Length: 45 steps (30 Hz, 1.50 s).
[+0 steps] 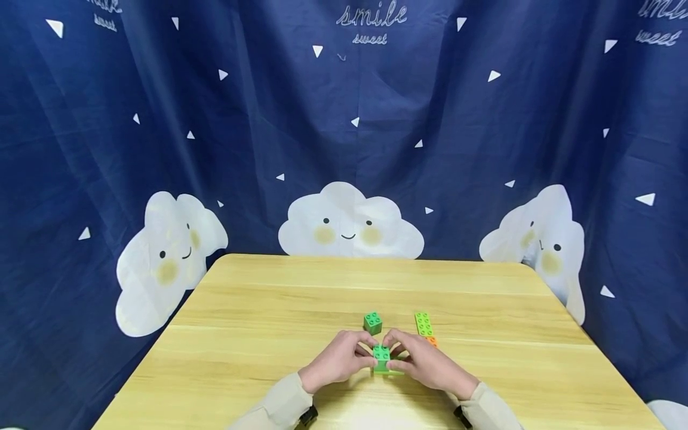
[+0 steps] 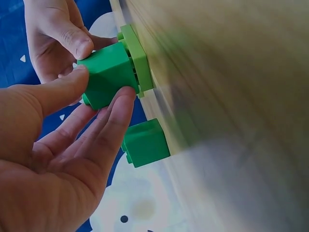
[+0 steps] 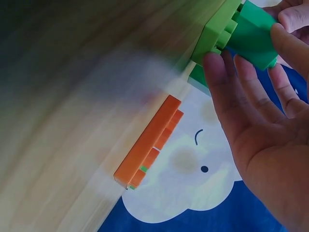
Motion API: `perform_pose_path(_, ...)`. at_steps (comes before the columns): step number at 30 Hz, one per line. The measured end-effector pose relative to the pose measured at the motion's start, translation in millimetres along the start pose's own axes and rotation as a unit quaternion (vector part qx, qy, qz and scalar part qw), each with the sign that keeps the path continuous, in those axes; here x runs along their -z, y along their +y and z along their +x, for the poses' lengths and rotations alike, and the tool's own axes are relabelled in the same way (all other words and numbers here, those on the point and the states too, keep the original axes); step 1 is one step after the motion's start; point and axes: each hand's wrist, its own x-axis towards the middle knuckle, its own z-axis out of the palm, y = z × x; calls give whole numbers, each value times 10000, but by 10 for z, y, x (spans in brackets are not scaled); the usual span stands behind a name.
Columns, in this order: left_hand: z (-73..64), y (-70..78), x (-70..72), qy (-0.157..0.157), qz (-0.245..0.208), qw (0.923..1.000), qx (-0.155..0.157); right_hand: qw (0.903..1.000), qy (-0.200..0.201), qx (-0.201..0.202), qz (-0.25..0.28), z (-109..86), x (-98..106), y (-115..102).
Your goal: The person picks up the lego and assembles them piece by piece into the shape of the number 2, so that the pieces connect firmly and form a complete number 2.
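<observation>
A green building brick (image 1: pixel 381 353) with studs on top sits on the end of a flat light green brick (image 2: pixel 137 60), whose studs show beside it in the right wrist view. A narrow gap shows between the two in the left wrist view. From the left, my left hand (image 1: pixel 344 357) pinches the green brick between thumb and fingertips. My right hand (image 1: pixel 421 359) holds the same brick from the right, its index fingertip close to the light green brick's studs. Just beyond the hands stands a second green brick (image 1: pixel 372 323).
Beyond my right hand lies a light green studded brick (image 1: pixel 423 323), with an orange brick (image 3: pixel 148 139) at its near end, partly hidden by the hand in the head view. The wooden table (image 1: pixel 242 334) ends at a dark blue curtain (image 1: pixel 252 119) with cloud prints.
</observation>
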Motion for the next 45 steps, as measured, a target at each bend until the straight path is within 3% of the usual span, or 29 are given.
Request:
perform_pose_path(19, -9, -49, 12, 23, -175, 9998, 13, 9999, 3, 25, 135, 36, 7, 37)
perform_pose_path(45, -2, -4, -11, 20, -116, 9999, -60, 9992, 50, -335, 206, 14, 32, 48)
